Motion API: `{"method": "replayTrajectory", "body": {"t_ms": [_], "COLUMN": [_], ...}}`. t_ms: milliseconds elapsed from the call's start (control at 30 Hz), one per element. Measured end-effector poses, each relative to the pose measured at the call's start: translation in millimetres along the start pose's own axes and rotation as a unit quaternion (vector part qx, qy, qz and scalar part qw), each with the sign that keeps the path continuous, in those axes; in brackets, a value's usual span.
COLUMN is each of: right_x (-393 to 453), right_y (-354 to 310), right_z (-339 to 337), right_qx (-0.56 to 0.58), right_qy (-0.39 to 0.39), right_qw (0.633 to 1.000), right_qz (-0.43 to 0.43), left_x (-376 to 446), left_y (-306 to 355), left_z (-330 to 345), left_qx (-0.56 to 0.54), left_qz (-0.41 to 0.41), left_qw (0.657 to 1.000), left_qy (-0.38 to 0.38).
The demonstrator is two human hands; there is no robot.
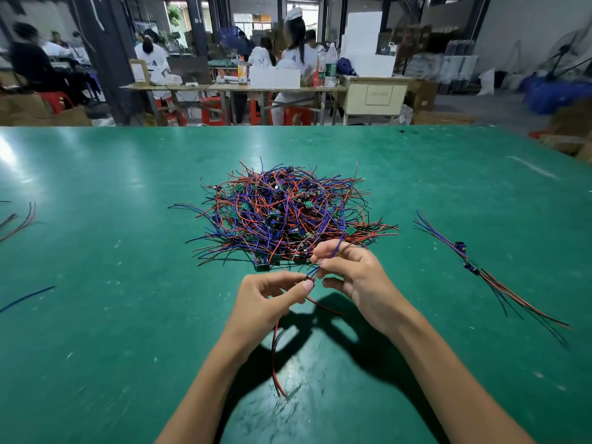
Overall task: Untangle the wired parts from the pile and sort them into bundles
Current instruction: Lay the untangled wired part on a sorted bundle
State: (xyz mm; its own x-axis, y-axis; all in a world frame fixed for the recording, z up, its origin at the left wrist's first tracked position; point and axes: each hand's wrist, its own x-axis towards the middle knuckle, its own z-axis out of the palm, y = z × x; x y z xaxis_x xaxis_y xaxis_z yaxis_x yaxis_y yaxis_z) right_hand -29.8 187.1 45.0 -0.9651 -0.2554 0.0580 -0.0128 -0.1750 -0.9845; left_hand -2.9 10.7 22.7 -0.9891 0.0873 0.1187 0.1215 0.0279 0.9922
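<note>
Here, two hands work at 6 o'clock: left hand (269, 294) and right hand (347, 270) both pinch one wired part (309, 278) just below one pile (285, 216); one bundle (480, 270) lies at 3 o'clock on green table (128, 315).

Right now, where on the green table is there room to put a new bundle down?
Bare green mat lies between the tangled pile of red, blue and black wires and the sorted bundle of wired parts on the right. More lies left of the pile, above the loose blue wire. It is crowded around the left hand and right hand.
</note>
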Motion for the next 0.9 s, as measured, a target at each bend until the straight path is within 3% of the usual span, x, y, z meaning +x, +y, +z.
{"method": "replayTrajectory", "body": {"t_ms": [133,400,900], "right_x": [-0.6,0.2,0.5], "right_y": [2.3,4.0,10.1], "right_z": [-0.3,-2.8,3.5], "right_qx": [-0.011,0.028,-0.059], "right_qy": [-0.042,0.005,-0.008], "right_qw": [0.999,0.998,0.994], "right_qz": [-0.030,-0.058,-0.087], "left_x": [1.0,0.7,0.5], "left_y": [1.3,3.2,2.7], "left_z": [0.1,-0.1,-1.5], "left_qx": [0.011,-0.032,-0.093], "left_qz": [0.016,-0.044,-0.064], "left_qw": [1.000,0.998,0.993], "left_qy": [0.004,-0.021,-0.043]}}
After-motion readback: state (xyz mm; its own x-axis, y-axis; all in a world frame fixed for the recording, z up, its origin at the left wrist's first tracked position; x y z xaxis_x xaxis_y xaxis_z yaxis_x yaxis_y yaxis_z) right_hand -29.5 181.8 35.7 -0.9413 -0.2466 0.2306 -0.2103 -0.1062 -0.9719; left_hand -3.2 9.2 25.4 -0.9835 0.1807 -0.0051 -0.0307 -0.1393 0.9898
